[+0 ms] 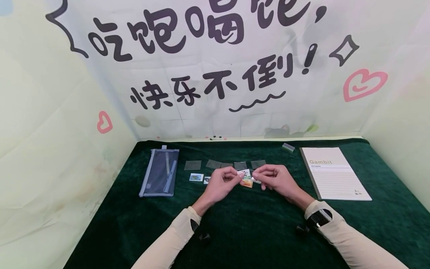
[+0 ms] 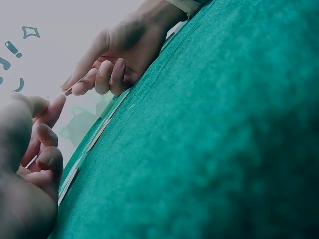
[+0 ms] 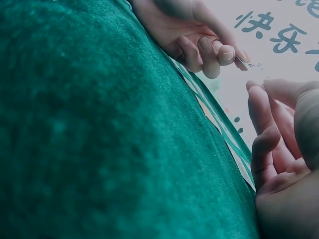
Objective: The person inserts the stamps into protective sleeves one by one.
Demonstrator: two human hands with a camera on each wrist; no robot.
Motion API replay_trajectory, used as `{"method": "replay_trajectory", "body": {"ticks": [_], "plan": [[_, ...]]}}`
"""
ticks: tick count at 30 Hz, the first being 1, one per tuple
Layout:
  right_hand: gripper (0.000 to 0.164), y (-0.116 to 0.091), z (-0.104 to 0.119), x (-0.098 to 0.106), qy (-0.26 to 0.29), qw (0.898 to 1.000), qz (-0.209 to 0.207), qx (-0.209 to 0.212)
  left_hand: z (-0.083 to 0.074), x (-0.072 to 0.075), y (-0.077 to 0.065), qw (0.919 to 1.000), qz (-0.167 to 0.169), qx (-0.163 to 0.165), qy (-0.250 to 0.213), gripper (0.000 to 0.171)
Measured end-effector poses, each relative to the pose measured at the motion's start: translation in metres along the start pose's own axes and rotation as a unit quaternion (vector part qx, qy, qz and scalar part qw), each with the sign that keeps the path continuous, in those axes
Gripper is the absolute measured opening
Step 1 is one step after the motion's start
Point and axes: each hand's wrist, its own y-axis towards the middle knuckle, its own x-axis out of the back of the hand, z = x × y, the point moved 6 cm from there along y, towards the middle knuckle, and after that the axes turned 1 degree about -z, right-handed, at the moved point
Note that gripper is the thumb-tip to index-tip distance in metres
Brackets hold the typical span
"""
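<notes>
My left hand (image 1: pixel 220 184) pinches a small stamp with a panda picture (image 1: pixel 245 173) between thumb and index finger, above the cloth. Close beside it, my right hand (image 1: pixel 273 179) holds thumb and index finger together on a thin clear sleeve, which shows mostly as a glint and a narrow edge. The two sets of fingertips nearly meet. Under them on the cloth lies an orange stamp (image 1: pixel 247 184). To the left are a blue stamp (image 1: pixel 196 177) and another stamp (image 1: pixel 206 180), partly hidden by my left hand. Behind the hands lie several clear sleeves (image 1: pixel 193 165) in a row.
A dark green cloth (image 1: pixel 242 231) covers the table. At the left lies a blue mesh zip pouch (image 1: pixel 158 173) with pen-like items inside. A notebook (image 1: pixel 336 175) lies at the right, and a small clear packet (image 1: pixel 288 148) near the back edge.
</notes>
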Motion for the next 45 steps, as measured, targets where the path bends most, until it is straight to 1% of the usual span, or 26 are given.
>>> {"method": "replay_trajectory", "body": {"ticks": [5, 13, 22, 28, 33, 38, 45], "plan": [[0.031, -0.0004, 0.0008, -0.001, -0.001, 1.0, 0.004, 0.0, 0.0012, 0.0, -0.0003, 1.0, -0.002, 0.008, 0.0, 0.029], [0.031, 0.0004, -0.0005, -0.0009, -0.005, 1.0, 0.005, -0.002, 0.0003, -0.0013, -0.001, 0.9999, 0.009, 0.002, 0.005, 0.027], [0.032, -0.0001, -0.0009, -0.002, -0.011, 1.0, 0.017, 0.0, 0.0012, -0.0008, -0.001, 0.9999, 0.007, 0.005, 0.009, 0.027], [0.031, 0.0005, -0.0025, -0.0026, -0.016, 1.0, 0.021, 0.003, 0.0012, -0.0018, -0.0019, 0.9998, 0.015, 0.01, -0.008, 0.029], [0.028, -0.0002, -0.0028, -0.0027, -0.022, 0.999, 0.022, 0.01, 0.0004, -0.0027, -0.0027, 0.9994, 0.023, 0.01, -0.023, 0.028], [0.028, -0.0004, -0.0021, -0.0023, -0.023, 1.0, 0.019, 0.009, 0.0001, -0.0038, -0.0026, 0.9987, 0.032, 0.006, -0.04, 0.026], [0.029, 0.0001, -0.001, -0.0015, -0.023, 1.0, 0.018, 0.007, 0.0002, -0.005, -0.0032, 0.9977, 0.043, 0.008, -0.051, 0.023]]}}
